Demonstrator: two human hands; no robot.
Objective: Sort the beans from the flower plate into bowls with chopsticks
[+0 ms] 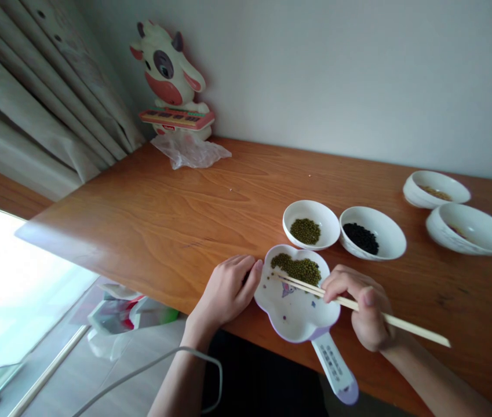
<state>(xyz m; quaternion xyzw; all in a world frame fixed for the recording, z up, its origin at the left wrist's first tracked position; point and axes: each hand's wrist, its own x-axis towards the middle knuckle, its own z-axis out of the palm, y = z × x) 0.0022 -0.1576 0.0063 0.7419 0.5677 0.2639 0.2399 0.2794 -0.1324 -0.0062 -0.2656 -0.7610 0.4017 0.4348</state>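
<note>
My right hand [365, 307] is closed around a pair of light wooden chopsticks [402, 324]. Their tips are inside a white flower-shaped dish [298, 327] with a lilac rim and a long handle, near its left side. Green mung beans [300, 269] lie heaped toward the far side of this dish, with a few dark bits scattered elsewhere in it. Beside the dish's left rim, my left hand [230, 289] rests at the table edge with its fingers curled, the thumb tip against the rim. The dish's handle sticks out past the table's front edge.
Behind the dish stand a white bowl of mung beans [291, 231] and a white bowl of black grains [391, 240]. Two more white bowls [415, 191] sit at the right. A cow toy keyboard [176, 119] and clear plastic bag [189, 153] are at the back left. A grey cable [141, 368] crosses below.
</note>
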